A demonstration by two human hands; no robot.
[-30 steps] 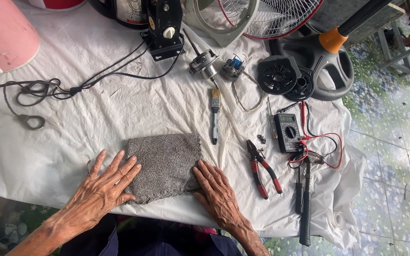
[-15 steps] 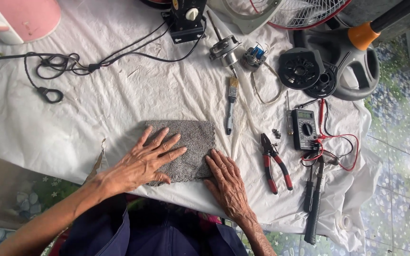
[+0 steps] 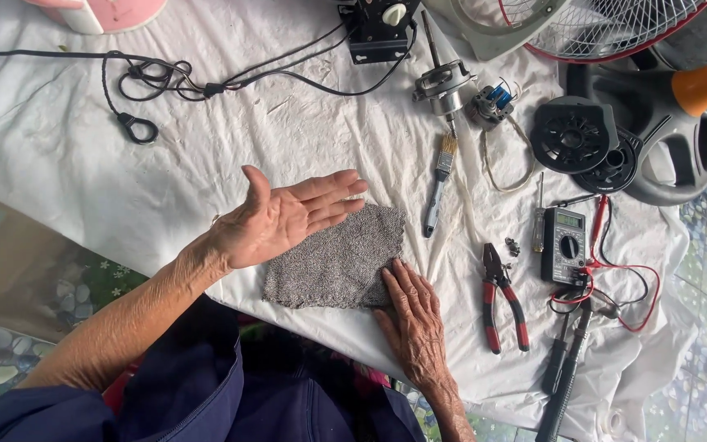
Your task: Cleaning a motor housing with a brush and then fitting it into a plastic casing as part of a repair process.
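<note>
Pressing hand: right hand is lying flat, fingers spread, on cloth.
Raised hand: left hand is hovering palm-up, fingers wide.

A table under a white sheet carries a grey cloth, paintbrush, pliers, multimeter and black cable

Left hand raised, palm upward, fingers extended and slightly spread, holding nothing. Right hand lies flat, palm down, fingers together, forearm extending toward body
</note>
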